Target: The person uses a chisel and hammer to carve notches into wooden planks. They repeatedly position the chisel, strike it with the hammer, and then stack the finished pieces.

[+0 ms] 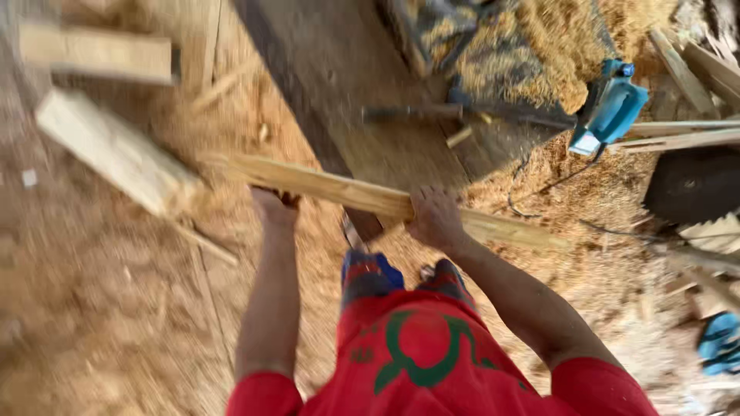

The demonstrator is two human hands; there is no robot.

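A long pale wooden plank (347, 192) is held across in front of me, slanting down to the right, above a sawdust-covered floor. My left hand (274, 206) grips its underside near the left end. My right hand (435, 219) is closed over the plank near its middle. My red shirt with a green mark (420, 358) fills the bottom of the view, with my feet (401, 277) below the plank. The picture is blurred by motion.
A dark wide board or bench (362, 85) runs from the top to the middle. A blue power planer (609, 108) lies at the upper right beside a heap of shavings (555, 46). Loose timber pieces (116, 150) lie at the left, more slats (686, 139) at the right.
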